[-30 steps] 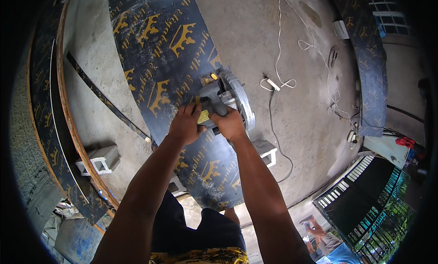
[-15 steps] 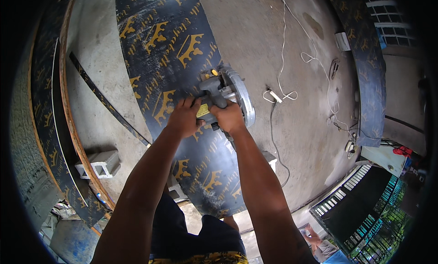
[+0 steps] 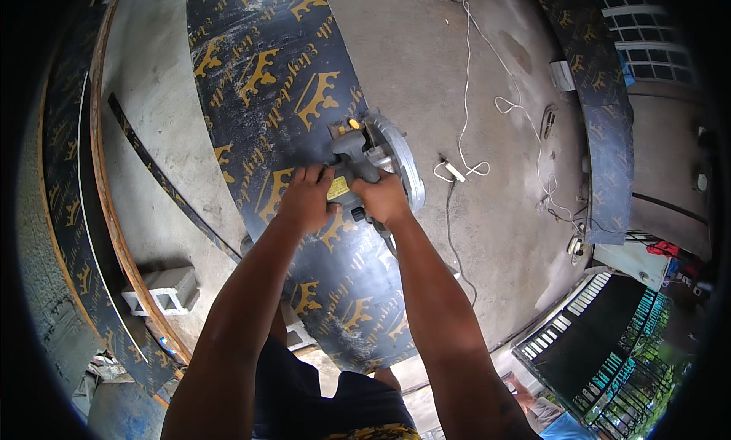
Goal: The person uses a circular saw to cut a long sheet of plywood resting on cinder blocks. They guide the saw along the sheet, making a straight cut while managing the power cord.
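A grey circular saw (image 3: pixel 371 162) with a silver blade guard sits on a long black board (image 3: pixel 266 82) printed with gold crowns, along the board's right edge. My right hand (image 3: pixel 384 198) is wrapped around the saw's rear handle. My left hand (image 3: pixel 305 200) grips the motor housing on the saw's left side, fingers over its top. The guard hides the blade, so I cannot see the cut or whether the blade spins. A dark power cord (image 3: pixel 451 242) lies on the floor to the right of the saw.
A white extension cord (image 3: pixel 466 90) with a socket block (image 3: pixel 454 171) trails over the concrete floor. Left of the board lie a narrow dark strip (image 3: pixel 164 177), a hollow concrete block (image 3: pixel 169 291) and leaning boards (image 3: pixel 65 173). Another printed board (image 3: pixel 601 135) stands at right.
The saw has slid slightly farther along the board, away from me, with both hands keeping their hold. The whole view has shifted a little.
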Tool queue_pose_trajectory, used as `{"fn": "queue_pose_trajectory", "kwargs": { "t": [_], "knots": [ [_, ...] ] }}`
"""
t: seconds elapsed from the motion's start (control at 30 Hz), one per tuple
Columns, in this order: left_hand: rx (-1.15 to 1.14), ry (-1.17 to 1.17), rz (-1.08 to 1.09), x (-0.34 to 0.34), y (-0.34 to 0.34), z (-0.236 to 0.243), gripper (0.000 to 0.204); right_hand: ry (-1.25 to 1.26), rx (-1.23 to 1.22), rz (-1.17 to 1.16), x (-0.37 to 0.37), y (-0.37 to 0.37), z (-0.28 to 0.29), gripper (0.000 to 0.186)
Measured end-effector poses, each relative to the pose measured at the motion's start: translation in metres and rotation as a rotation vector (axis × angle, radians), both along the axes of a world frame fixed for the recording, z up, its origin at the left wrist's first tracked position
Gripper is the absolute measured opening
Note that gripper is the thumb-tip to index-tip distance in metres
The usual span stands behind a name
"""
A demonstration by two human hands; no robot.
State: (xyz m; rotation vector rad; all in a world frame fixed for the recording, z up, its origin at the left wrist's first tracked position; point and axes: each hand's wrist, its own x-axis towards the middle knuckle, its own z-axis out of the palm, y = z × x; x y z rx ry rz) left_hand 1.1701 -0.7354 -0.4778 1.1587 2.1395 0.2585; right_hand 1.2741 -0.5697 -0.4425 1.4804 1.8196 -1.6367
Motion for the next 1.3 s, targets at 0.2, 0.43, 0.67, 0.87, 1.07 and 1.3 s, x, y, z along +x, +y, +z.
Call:
{"fn": "queue_pose_trajectory", "kwargs": {
  "t": [0.2, 0.43, 0.67, 0.87, 1.07, 1.3],
  "knots": [
    [0.084, -0.006, -0.018, -0.005, -0.001, -0.004, 0.085, -0.047, -0.018, -0.005, 0.003, 0.0, -0.003, 0.05],
    [0.058, -0.059, -0.111, -0.016, 0.003, -0.003, 0.086, -0.084, -0.012, -0.049, 0.008, -0.003, -0.004, 0.053],
    [-0.108, -0.065, -0.179, -0.024, 0.01, 0.007, 0.091, -0.097, 0.011, 0.015, -0.007, -0.003, 0.013, 0.048],
    [-0.109, -0.016, -0.237, -0.009, 0.017, 0.005, 0.093, -0.094, 0.079, 0.012, 0.017, 0.002, 0.002, 0.053],
    [-0.076, -0.003, -0.237, -0.019, 0.006, -0.005, 0.094, -0.084, 0.054, 0.069, -0.001, -0.002, 0.015, 0.055],
    [-0.026, -0.023, -0.289, -0.024, 0.016, -0.001, 0.095, -0.094, 0.075, 0.101, 0.004, 0.007, 0.018, 0.057]
  ]
}}
